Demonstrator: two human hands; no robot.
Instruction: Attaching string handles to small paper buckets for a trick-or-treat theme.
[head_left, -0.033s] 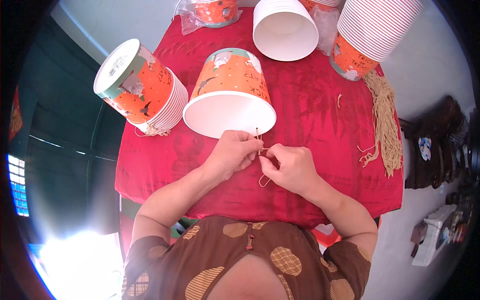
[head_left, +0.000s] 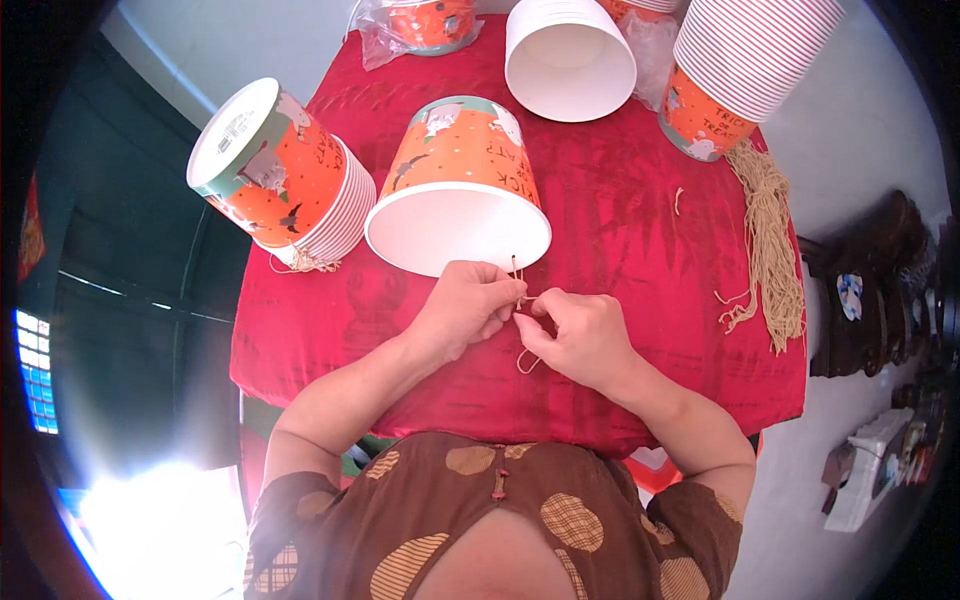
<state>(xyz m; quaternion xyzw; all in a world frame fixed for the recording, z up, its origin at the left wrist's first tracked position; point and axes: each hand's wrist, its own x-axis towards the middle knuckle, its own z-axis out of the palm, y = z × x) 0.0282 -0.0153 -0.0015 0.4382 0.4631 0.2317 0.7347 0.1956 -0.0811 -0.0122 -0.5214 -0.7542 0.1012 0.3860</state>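
Observation:
An orange paper bucket (head_left: 468,150) lies on its side in front of me, its white open mouth facing me. A thin tan cord (head_left: 515,266) runs from a small hole at the bucket's rim down to my fingers. My left hand (head_left: 468,305) pinches the cord just below the rim, thumb against forefinger. Close beside it, my right hand (head_left: 580,338) is closed on the cord, with thumb and forefinger nearly together. A loose end of cord curls below the right fingertips. The exact shape of the cord between the hands is partly hidden by the fingers.
A stack of upturned orange buckets (head_left: 290,185) stands at left, with tan cord at its rim. Another tall stack (head_left: 745,70) is at the far right, beside a bundle of tan cords (head_left: 770,250). A white bucket (head_left: 572,65) lies behind. A red cloth (head_left: 620,210) covers the table.
My right fingertips and the bucket have shifted very slightly left. My left hand keeps its pinch on the cord.

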